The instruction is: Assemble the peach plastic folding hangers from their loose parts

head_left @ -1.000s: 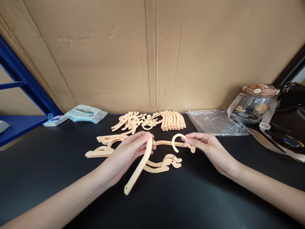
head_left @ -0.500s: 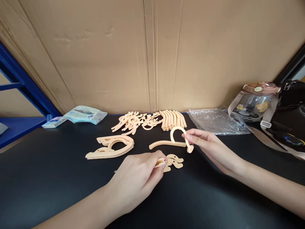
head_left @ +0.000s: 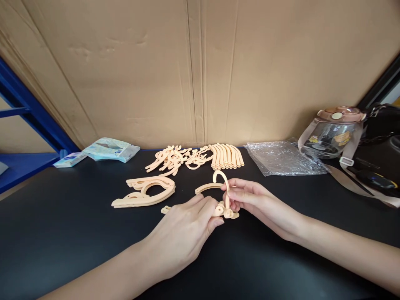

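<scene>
My left hand [head_left: 187,233] is closed around a beige plastic arm piece [head_left: 219,210], whose holed end sticks out past the thumb. Between thumb and fingers, my right hand [head_left: 250,200] holds a beige hook [head_left: 227,187] upright, its curl at the top. The hook's lower end is close against the arm piece's end; whether they are joined I cannot tell. Behind my hands lies a loose curved arm [head_left: 206,187]. Small wavy pieces lie under and behind my hands, mostly hidden. Folded beige hangers [head_left: 150,201] lie to the left.
At the back are a pile of hooks and small pieces [head_left: 171,160] and a row of curved arms [head_left: 226,156]. Clear plastic film [head_left: 281,158] and a strapped bottle [head_left: 334,133] are at the right. Tissue packs [head_left: 109,150] lie back left, before the cardboard wall.
My right hand has moved left and down, bringing the hook to the arm piece in my left hand. The holed end of that piece now shows.
</scene>
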{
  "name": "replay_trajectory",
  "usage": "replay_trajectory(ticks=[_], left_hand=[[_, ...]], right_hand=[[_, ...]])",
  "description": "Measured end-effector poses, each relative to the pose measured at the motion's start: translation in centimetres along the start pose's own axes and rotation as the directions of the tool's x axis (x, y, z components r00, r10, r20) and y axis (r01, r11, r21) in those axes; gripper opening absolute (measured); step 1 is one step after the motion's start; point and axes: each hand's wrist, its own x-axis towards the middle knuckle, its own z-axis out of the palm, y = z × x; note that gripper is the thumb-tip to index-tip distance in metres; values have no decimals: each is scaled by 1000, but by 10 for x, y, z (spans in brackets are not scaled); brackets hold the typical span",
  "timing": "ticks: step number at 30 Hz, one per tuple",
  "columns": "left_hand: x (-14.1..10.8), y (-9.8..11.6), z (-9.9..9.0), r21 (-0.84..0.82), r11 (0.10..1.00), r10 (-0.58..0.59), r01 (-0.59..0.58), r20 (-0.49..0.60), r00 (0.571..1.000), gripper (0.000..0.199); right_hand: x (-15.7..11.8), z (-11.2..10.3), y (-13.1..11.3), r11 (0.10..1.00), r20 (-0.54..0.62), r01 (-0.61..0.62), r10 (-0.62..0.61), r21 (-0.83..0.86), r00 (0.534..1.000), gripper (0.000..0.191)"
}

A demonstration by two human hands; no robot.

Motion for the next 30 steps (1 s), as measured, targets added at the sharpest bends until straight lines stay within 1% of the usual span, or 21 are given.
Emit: replay_trajectory(ticks=[2, 8, 13, 18, 20, 24, 30], left_hand=[[0, 0, 0, -4, 1000, 23, -23, 1, 1000, 24], [0, -3, 2, -51, 998, 48, -45, 58, 997, 26], [0, -6, 4, -9, 995, 101, -101, 19, 995, 23], [2, -8, 8, 57, 987, 153, -151, -29, 988, 23], [3, -7, 9, 88, 983, 166, -163, -33, 986, 25], [3, -5, 11, 51, 989, 144, -142, -34, 989, 25], [2, -6, 12, -2, 992, 123, -123, -44, 991, 20]], right_hand=[[-1, -2, 1, 1000, -10, -5, 5, 16, 1000, 15], [0, -4, 3, 1000, -34, -5, 6, 26, 999, 16], [-1, -5, 3, 1000, -16, 4, -4, 25, 1000, 16], [-2, -4, 3, 1000, -56, 14, -14, 8, 998, 13], [-2, -3, 2, 1000, -81, 11, -11, 7, 997, 14], [-4, 1, 1, 999, -142, 30, -29, 9, 989, 16], [-3, 1, 3, 999, -162, 46, -43, 14, 986, 13]])
